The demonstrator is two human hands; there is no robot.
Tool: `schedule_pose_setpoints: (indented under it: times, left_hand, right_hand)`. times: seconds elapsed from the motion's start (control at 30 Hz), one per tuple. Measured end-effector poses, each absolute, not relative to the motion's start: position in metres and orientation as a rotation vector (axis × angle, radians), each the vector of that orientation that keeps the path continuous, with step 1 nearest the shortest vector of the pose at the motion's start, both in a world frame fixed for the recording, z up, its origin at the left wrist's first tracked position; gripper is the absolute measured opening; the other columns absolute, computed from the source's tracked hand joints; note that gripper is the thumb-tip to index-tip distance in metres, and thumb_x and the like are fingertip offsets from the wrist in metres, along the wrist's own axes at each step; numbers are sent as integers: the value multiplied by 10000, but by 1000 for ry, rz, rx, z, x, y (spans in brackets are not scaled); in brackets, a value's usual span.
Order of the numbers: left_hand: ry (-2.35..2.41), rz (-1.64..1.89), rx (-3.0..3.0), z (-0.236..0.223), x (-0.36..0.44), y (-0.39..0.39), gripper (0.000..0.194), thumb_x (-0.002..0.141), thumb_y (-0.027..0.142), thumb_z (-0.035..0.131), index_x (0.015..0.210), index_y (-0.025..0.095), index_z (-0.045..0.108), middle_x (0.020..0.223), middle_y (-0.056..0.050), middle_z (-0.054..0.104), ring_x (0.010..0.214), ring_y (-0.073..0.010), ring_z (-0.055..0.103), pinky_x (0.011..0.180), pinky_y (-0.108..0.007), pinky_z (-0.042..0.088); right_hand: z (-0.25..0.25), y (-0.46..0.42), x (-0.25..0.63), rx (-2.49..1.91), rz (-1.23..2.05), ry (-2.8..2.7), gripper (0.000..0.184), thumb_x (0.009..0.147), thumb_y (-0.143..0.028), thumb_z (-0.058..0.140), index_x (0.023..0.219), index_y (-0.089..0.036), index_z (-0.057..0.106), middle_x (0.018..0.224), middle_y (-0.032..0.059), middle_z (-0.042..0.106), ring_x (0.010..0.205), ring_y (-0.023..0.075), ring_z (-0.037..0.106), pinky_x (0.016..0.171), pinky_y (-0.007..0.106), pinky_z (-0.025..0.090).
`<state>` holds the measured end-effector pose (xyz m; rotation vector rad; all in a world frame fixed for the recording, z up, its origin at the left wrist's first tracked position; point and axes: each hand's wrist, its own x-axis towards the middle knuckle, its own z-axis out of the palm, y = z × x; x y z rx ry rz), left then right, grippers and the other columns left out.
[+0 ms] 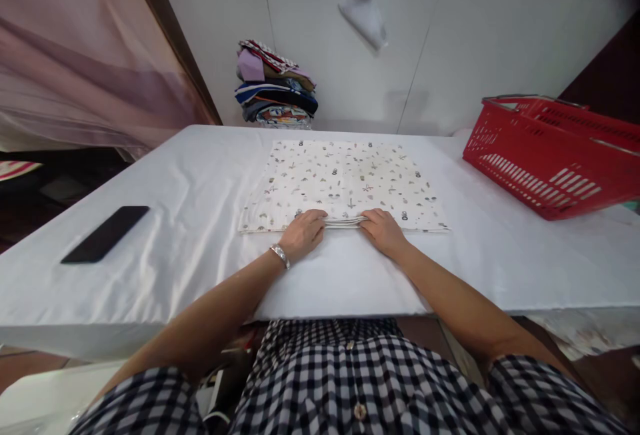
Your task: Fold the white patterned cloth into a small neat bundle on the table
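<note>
A white cloth (345, 175) with a small scattered print lies folded in layers on the white-covered table. My left hand (303, 233) grips its near edge left of the middle, fingers on top and closed over the layers; a silver bracelet circles that wrist. A short way to the right, my right hand (384, 229) pinches the same near edge. Between the two hands the stacked fold edges show, raised slightly. My thumbs are mostly hidden.
A black phone (106, 233) lies at the left of the table (200, 175). The red plastic basket (555, 161) stands at the right. Behind the far edge rises a stack of folded clothes (277, 88) against the white wall. A pink curtain (90, 41) hangs at the left.
</note>
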<state>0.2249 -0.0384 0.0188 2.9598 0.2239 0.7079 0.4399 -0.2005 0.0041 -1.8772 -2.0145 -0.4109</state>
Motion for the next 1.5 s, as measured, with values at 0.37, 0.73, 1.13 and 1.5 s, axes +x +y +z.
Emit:
schedule_pose_setpoints:
  times: [0.37,0.73,1.13,1.5]
  left_hand:
    - [192,578,3047,12,228,-37,220,901,155,425,893,167,645,1144,-108,643,1036,-226,596,907,-430,485]
    - [57,536,3125,16,248,-45,173,911,208,496,874,173,661,1188,-86,629,1040,-224,579,904,-406,454]
    - [102,575,3024,13,253,-50,154,902,198,474,920,180,626,1138,-95,618,1019,-220,575,881,-403,466]
    - [247,498,3157,17,283,-66,186,883,122,467,1021,194,568,989,-76,645,931,-238,567,787,-393,423]
  right_hand:
    - [2,-202,441,-1827,-386,-2086,316,963,-193,404,759,-173,644,968,108,629,840,213,475,734,345,389]
    - [0,-201,442,-1845,-420,-2099,300,971,-213,386,823,-163,642,948,116,636,813,214,483,738,350,375]
    - [1,-201,442,-1799,-409,-2059,262,970,-202,378,855,-172,612,975,118,640,829,218,510,745,356,391]
    - [5,-202,440,-1757,-402,-2012,289,979,-232,356,814,-182,587,926,114,644,829,214,520,740,350,410]
